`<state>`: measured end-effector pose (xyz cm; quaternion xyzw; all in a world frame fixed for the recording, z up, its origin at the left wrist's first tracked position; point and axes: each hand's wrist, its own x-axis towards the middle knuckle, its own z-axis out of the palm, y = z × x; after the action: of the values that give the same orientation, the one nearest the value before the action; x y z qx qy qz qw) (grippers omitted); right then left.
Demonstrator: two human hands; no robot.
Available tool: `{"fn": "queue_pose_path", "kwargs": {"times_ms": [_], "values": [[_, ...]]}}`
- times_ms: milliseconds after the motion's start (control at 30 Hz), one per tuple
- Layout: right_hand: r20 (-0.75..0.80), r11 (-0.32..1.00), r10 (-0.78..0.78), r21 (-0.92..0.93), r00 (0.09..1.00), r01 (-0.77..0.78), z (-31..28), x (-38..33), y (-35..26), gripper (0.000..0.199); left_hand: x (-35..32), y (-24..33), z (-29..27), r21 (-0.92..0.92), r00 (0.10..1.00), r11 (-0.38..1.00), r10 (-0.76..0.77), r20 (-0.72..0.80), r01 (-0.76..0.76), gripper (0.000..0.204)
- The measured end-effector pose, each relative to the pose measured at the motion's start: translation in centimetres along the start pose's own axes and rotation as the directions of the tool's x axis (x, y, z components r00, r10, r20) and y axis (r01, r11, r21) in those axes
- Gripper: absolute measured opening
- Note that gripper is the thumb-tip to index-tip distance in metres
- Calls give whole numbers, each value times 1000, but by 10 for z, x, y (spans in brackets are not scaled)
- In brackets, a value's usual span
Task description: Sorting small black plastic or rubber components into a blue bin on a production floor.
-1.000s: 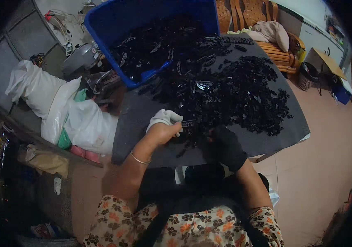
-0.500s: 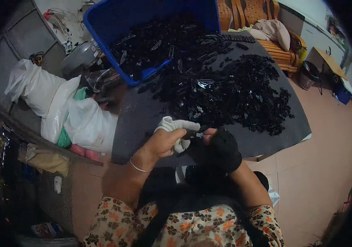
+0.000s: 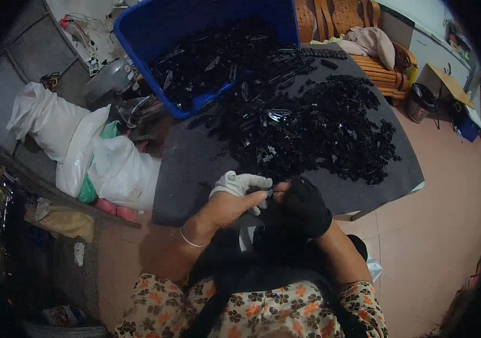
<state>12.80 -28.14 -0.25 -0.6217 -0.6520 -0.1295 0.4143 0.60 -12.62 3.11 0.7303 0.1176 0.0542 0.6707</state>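
White-gloved left hand (image 3: 243,191) and black-gloved right hand (image 3: 306,207) are closed on a small, dark piece (image 3: 270,192) over the grey-topped table (image 3: 181,174); beyond it, a slatted wooden bench (image 3: 380,74) is seen.

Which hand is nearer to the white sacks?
Left. The left hand is right of the white sacks; the black-gloved right hand is farther right, beyond the left hand.

Through the left fisheye on our head, we look steeply down over our left hand (image 3: 238,194) and right hand (image 3: 307,208), close by, toward the table (image 3: 187,160) beyond.
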Motion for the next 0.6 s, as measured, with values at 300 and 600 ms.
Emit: {"fn": "queue_pose_path", "kwargs": {"times_ms": [300,600], "values": [[61,920,256,290,965,-263,7,-3,-8,25,-29,-2,11,390,981,907,192,-44,-160,22],[606,846,295,193,738,-497,-42,-7,4,29,15,11,-36,836,932,463,331,146,-296,27]]}}
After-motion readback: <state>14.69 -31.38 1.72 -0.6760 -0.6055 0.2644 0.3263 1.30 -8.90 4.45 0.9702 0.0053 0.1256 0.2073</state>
